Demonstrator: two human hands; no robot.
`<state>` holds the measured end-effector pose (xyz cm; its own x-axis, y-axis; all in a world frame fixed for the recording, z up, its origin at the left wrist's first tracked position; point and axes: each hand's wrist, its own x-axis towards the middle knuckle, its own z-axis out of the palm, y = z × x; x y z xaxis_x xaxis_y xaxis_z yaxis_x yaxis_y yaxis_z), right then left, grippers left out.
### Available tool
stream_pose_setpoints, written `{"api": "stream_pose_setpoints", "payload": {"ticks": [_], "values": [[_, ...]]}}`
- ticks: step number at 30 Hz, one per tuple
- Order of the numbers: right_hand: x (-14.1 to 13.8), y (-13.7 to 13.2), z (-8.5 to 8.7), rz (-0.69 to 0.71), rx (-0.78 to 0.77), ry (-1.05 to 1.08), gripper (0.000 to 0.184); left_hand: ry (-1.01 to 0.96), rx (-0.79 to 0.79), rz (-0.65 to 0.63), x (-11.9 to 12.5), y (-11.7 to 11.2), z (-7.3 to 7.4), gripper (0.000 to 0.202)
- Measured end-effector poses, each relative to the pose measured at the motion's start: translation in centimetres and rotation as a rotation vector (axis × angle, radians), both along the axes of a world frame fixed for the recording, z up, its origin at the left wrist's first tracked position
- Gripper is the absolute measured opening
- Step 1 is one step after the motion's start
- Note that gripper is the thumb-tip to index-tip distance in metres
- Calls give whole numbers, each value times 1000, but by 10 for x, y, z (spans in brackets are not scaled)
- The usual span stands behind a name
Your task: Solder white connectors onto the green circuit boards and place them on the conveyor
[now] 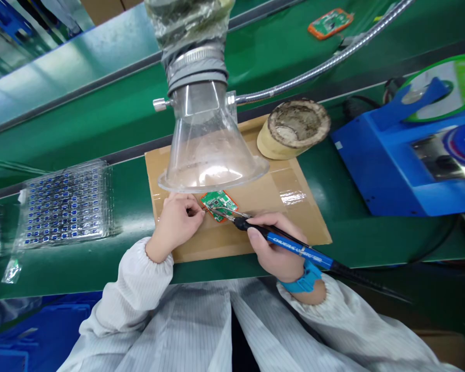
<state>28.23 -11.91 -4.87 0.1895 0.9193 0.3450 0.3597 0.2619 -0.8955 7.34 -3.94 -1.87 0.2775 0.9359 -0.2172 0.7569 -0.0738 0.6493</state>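
Note:
A small green circuit board [225, 200] with an orange edge lies on the cardboard sheet [201, 243], under a clear funnel-shaped hood. My right hand [277, 253] is closed around a soldering iron [290, 246] with a blue and black handle; its metal tip is over the board. A second thin, dark tool with a bent metal tip, which looks like tweezers, sits alongside the iron in the same hand. At the board's left edge, my left hand [180, 219] is pinched closed; a thin piece may be between its fingertips, too small to name.
The clear extraction hood [213, 150] hangs low over the board. Behind on the right stand a crusted round pot [273, 139] and a blue machine [387, 165]. Stacked plastic trays of small blue parts [65, 204] lie left. Another orange-edged board [330, 24] is at the back.

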Motion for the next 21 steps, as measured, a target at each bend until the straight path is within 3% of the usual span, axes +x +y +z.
{"api": "stream_pose_setpoints", "payload": {"ticks": [21], "values": [[1,-2,-2,8,-27,-7,3,20,0,-20,0,0,1,23]]}}
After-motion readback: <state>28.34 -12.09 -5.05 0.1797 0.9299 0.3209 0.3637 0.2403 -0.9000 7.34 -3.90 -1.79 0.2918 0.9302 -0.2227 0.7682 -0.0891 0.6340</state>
